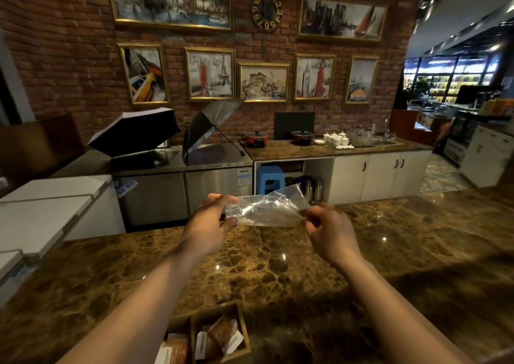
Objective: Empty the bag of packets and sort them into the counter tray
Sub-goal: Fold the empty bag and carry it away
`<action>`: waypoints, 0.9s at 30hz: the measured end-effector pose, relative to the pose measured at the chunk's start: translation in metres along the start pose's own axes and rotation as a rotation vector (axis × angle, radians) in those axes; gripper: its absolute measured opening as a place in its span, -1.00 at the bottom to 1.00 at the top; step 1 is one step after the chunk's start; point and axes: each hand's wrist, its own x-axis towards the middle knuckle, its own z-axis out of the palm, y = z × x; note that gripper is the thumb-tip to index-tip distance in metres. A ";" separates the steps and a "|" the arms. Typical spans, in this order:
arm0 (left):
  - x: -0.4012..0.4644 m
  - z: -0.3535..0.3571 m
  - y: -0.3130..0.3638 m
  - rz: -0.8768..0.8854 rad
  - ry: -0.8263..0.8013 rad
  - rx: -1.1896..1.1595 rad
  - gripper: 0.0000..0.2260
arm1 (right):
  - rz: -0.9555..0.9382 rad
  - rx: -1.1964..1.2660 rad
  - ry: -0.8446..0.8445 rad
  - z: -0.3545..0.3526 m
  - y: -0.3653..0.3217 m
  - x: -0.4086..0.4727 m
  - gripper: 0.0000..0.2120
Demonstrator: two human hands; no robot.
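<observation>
Head view, reading from your left: your left hand [210, 220] pinches one end of the clear plastic bag [267, 210], thumb on top and fingers curled under, closed on the film. The bag stretches across to your right hand [329, 231], whose thumb and fingertips nip the other end while the remaining fingers curl loosely. You hold it in the air above the marble counter [375, 252], well clear of the surface and out past its far edge.

Look through the bag: it is crumpled and see-through, and no packet shows inside it. By that, you have probably finished the emptying.

Now drop your eye to the bottom of the frame. The wooden counter tray [242, 327] sits close to you, between your forearms, cut off by the lower edge. Its right compartment holds brown packets [222, 333] and white ones lying tilted and overlapped. The left compartment shows another brown packet, though most of it is out of frame. No loose packets lie on the counter that you can see.

So the sorting looks largely done, but the packets lie untidily and part of the tray is hidden, so you cannot confirm each sort is in its own compartment. What seems left is to set the bag aside and check the tray.
</observation>
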 end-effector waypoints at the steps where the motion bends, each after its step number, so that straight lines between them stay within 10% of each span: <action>1: -0.001 -0.002 0.000 -0.006 0.005 -0.007 -0.66 | -0.004 0.006 0.003 -0.001 -0.001 0.000 -0.73; 27: -0.152 -0.141 -0.103 -0.307 0.243 0.171 -0.61 | -0.294 0.276 -0.176 0.091 -0.178 -0.027 -0.78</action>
